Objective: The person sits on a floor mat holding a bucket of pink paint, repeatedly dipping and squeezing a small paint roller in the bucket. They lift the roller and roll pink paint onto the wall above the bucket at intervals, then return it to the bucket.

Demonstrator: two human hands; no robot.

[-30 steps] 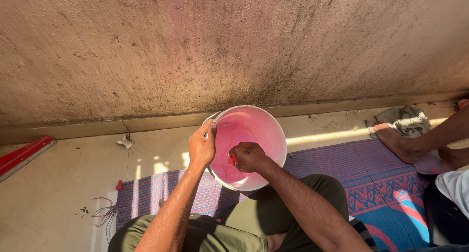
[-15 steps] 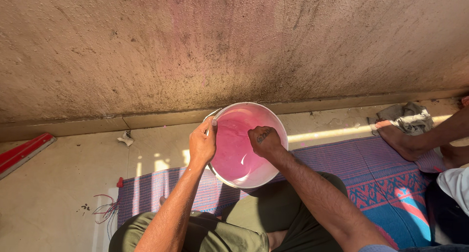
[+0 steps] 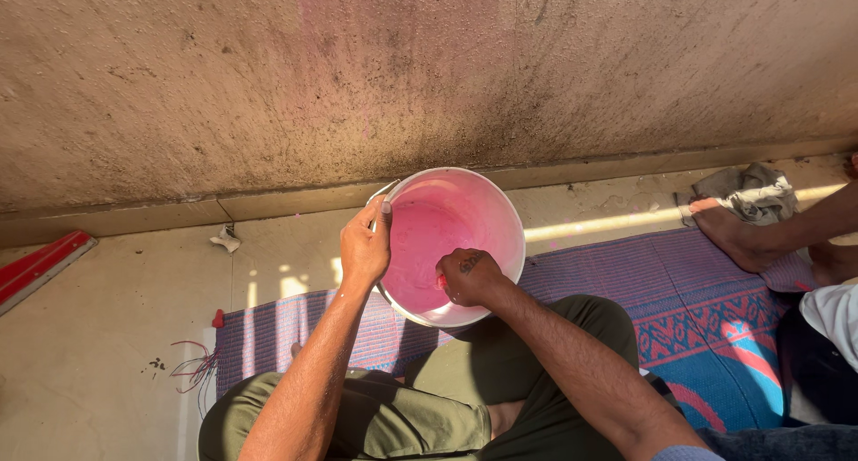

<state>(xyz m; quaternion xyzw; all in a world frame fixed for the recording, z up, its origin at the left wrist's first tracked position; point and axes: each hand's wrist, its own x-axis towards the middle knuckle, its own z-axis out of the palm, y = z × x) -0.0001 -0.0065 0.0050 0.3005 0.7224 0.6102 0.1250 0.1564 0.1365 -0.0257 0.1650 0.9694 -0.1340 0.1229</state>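
Two hands on one white bucket (image 3: pixel 500 213) of pink liquid: left hand (image 3: pixel 365 247) clamps fingers over its near-left rim, bucket sits between hands. Right hand (image 3: pixel 471 277) is fisted inside, near edge, gripping something red, unclear what.

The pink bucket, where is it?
In the head view the bucket sits mid-frame on the mat's edge near the wall. The left hand grips its left rim and the right hand reaches inside.
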